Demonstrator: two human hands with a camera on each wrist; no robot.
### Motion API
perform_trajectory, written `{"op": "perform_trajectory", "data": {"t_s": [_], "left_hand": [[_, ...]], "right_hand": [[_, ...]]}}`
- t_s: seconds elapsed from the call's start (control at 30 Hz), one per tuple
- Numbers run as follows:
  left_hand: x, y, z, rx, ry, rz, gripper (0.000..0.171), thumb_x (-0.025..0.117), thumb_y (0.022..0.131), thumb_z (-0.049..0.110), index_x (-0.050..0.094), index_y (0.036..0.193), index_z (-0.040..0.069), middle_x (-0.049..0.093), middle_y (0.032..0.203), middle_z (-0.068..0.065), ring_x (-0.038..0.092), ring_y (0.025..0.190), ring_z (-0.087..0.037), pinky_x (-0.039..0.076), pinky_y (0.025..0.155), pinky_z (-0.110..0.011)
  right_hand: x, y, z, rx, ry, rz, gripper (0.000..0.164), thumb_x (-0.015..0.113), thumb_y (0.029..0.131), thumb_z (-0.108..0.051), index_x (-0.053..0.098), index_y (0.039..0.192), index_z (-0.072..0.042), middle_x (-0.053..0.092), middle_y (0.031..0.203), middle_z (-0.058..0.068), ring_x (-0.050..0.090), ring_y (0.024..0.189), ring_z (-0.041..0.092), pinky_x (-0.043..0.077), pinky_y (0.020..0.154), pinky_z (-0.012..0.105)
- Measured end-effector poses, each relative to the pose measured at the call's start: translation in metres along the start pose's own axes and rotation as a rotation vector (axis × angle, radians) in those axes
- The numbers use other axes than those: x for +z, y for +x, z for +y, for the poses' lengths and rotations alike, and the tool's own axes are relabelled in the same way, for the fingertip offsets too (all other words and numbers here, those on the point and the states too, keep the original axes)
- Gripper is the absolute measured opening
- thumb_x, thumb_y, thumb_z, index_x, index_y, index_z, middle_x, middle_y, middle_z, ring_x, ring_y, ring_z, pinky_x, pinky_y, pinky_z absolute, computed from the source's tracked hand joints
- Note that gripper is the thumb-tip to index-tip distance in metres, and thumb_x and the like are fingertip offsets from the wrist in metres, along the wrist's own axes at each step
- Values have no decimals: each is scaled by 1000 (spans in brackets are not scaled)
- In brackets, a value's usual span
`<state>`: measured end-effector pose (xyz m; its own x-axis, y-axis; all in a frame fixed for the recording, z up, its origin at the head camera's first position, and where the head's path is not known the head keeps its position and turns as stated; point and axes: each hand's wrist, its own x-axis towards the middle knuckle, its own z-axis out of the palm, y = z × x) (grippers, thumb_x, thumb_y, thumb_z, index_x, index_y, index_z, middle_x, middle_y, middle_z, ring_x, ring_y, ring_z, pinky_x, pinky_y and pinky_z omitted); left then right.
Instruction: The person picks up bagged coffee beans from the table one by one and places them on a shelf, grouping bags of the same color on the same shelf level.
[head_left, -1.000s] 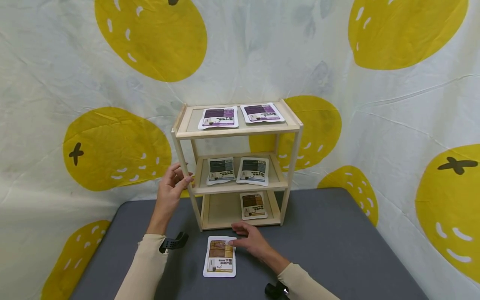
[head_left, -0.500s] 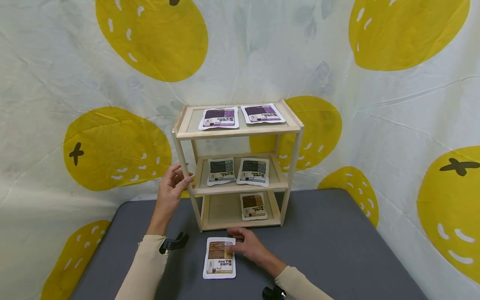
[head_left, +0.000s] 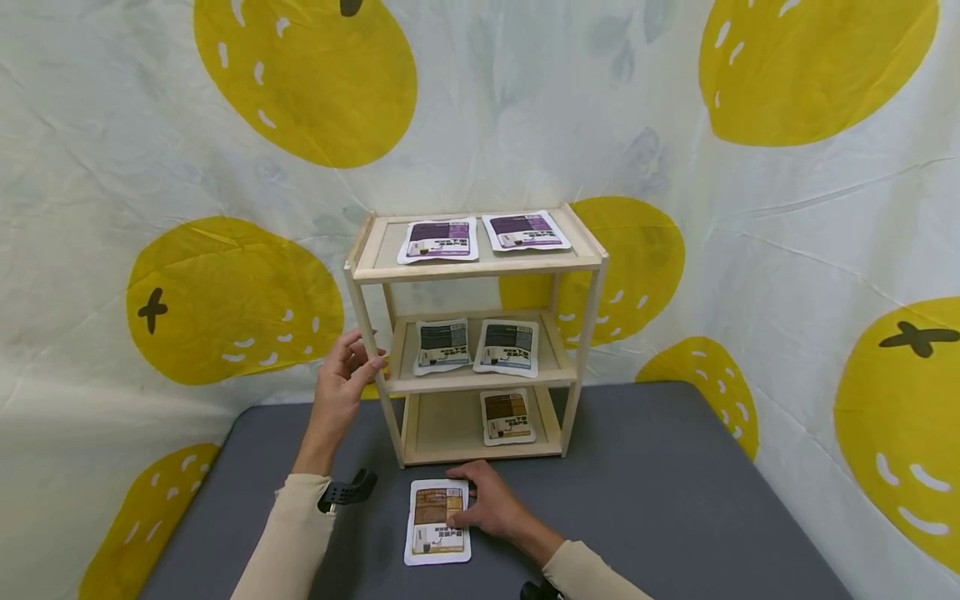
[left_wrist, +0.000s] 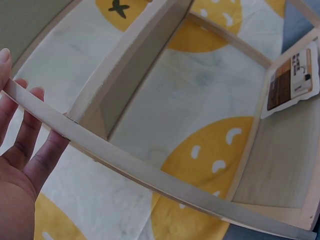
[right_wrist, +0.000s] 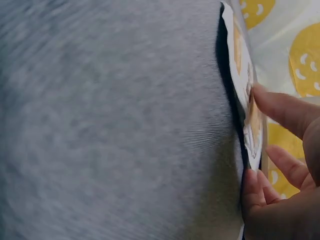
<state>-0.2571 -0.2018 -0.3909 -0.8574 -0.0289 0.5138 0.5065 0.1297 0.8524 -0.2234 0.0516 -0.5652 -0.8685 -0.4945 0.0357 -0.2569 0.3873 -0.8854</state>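
On the left, my left hand [head_left: 341, 383] holds the left front post of a small wooden three-tier shelf [head_left: 480, 267], thumb in front and fingers behind, as the post [left_wrist: 125, 160] in the left wrist view confirms. My right hand [head_left: 491, 504] is at the right side of a white-edged pouch with a brown and yellow label [head_left: 437, 529], which lies on the table before the shelf. In the right wrist view the thumb [right_wrist: 282, 110] presses on the pouch's face [right_wrist: 245, 75], while the fingers curl at its edge.
Two purple-label pouches [head_left: 441, 239] lie on the top tier. Two dark green-label pouches [head_left: 508, 347] rest on the middle one. One brown-label pouch [head_left: 507, 417] sits at the right of the bottom tier. A fruit-print cloth [head_left: 525, 108] hangs behind the grey table [head_left: 660, 492].
My right hand has shifted slightly left and nearer to me, its thumb moving further down onto the pouch. The left hand stays on the post, and the shelf has not moved.
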Motion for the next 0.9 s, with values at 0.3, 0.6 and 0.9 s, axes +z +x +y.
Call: {"op": "perform_trajectory", "data": {"t_s": [0.3,0.6,0.9], "left_hand": [[2,-3,6,-32,1,4,45,62,98,-1,49,142,-1,63,106,-5,66,100,-18,58,84,-28],[-2,1,-18,-26,-3,13,49,63,98,-1,49,145,5,62,106,-1,65,100,-22,58,80,-28],[-2,3,-21,17,-10,11,47,65,99,6,51,143,5,62,107,-9,66,97,-19,59,79,-26]], "right_hand": [[1,-2,0,-21,-110,-4,64,93,70,-12,68,129,-10,61,122,7,50,103,19,44,88,33],[-3,-5,1,-48,-8,-14,54,89,75,-6,71,126,-14,57,112,1,50,96,12,44,88,31],[-7,-9,5,-71,100,-72,29,72,90,1,76,116,-11,71,118,9,44,61,3,38,57,17]]}}
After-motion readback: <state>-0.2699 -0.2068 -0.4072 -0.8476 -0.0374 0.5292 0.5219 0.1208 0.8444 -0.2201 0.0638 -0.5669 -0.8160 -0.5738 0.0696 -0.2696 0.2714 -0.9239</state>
